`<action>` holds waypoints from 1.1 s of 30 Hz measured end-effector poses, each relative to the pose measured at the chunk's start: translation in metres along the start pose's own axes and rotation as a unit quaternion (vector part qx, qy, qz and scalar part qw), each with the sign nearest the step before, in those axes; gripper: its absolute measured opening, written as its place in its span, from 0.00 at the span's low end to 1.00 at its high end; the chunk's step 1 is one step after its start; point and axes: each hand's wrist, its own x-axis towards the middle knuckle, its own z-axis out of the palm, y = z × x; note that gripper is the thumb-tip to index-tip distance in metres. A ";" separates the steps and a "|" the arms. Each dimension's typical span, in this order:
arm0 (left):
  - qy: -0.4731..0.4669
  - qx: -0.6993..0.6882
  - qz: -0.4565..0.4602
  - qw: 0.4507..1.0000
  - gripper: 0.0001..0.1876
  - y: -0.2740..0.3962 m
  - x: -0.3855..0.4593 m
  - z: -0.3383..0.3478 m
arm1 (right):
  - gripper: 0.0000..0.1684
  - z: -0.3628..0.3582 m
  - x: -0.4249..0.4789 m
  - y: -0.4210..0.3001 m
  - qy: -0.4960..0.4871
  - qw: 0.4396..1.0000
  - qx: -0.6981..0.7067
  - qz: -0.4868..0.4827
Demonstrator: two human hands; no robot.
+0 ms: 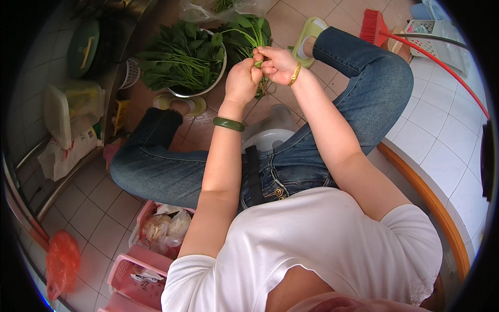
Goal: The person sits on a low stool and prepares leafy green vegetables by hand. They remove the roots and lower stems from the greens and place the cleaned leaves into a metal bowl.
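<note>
Both hands meet over the floor in front of me at a bunch of leafy green stems (249,38). My left hand (241,82), below a green bangle, has its fingers closed at the stems' lower part. My right hand (278,65), with a gold bangle at the wrist, pinches the same stems between thumb and fingers. To the left, a metal basin (218,80) is heaped with leafy greens (183,58). More loose greens (236,48) lie behind my hands, and thin stem ends (265,86) show under them on the tiled floor.
A clear plastic bag (226,11) with greens lies at the top. A red broom (374,28) leans at the right. Pink baskets (128,269) with bagged items and a red plastic bag (63,261) are at the lower left. I sit on a low pale stool (269,138).
</note>
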 end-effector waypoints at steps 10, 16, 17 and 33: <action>0.032 -0.622 -0.271 0.735 0.06 -0.020 0.013 0.009 | 0.10 0.006 0.003 0.002 -0.049 0.993 0.063 -0.082; 0.134 -0.609 -0.260 0.737 0.10 -0.028 0.107 -0.018 | 0.09 0.012 0.001 0.005 0.029 0.984 0.011 -0.173; 0.153 -0.630 -0.252 0.719 0.15 -0.036 0.126 -0.028 | 0.09 0.015 0.003 0.005 0.027 0.985 0.005 -0.172; -0.034 -0.613 -0.225 0.756 0.12 -0.022 0.052 -0.026 | 0.12 0.016 0.013 0.024 0.101 0.969 -0.215 -0.071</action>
